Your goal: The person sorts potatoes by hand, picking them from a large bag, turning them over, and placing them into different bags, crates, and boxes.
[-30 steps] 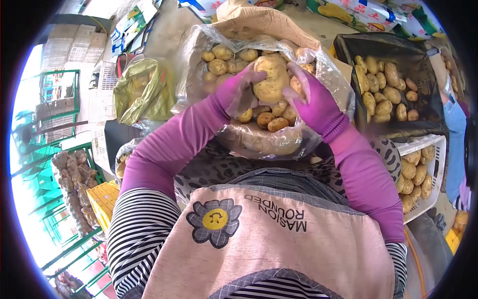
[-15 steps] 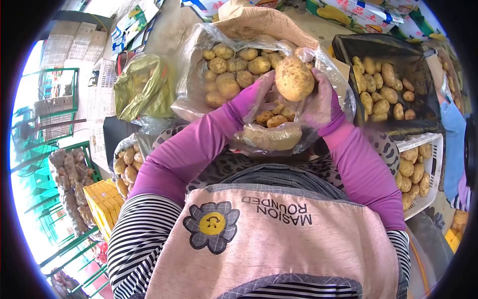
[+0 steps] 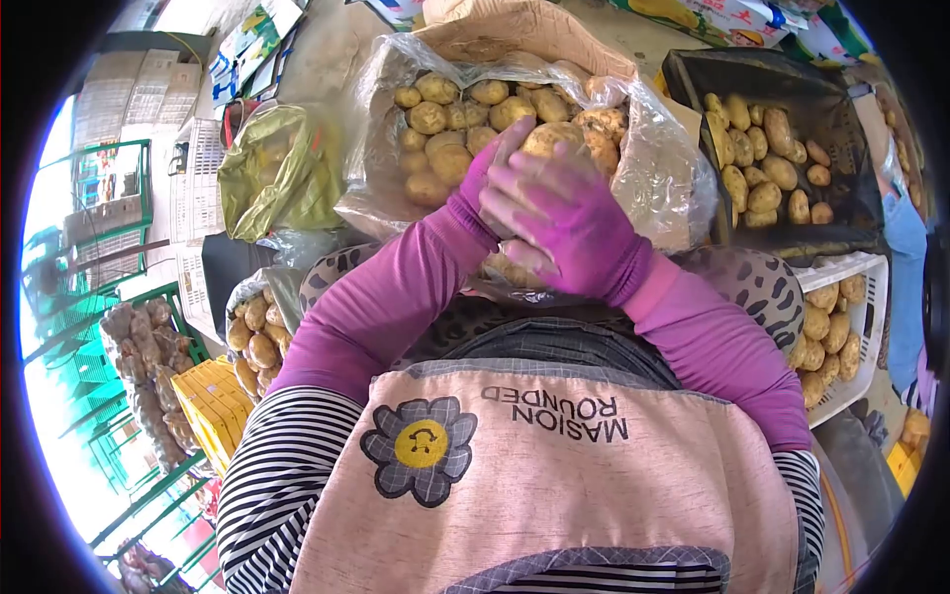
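Note:
My two purple-sleeved hands meet over an open, plastic-lined bag of potatoes. My left hand is curled at the near side of a large pale potato, seemingly gripping it, though the contact is partly hidden. Across it lies my right hand, back upward, its fingers stretched out to the left and blurred by motion. The right fingers cover part of the left hand and the lower side of the potato. More potatoes, some with brown soil, lie around it in the bag.
A black-lined crate of potatoes stands at right, with a white basket of potatoes nearer. To the left are a green-yellow bag, a clear bag of potatoes and a yellow crate. A blue-sleeved person's arm shows far right.
The large potato has gone down and left from between my two spread hands. My right hand has swung left, from the potato's right side to across my left hand.

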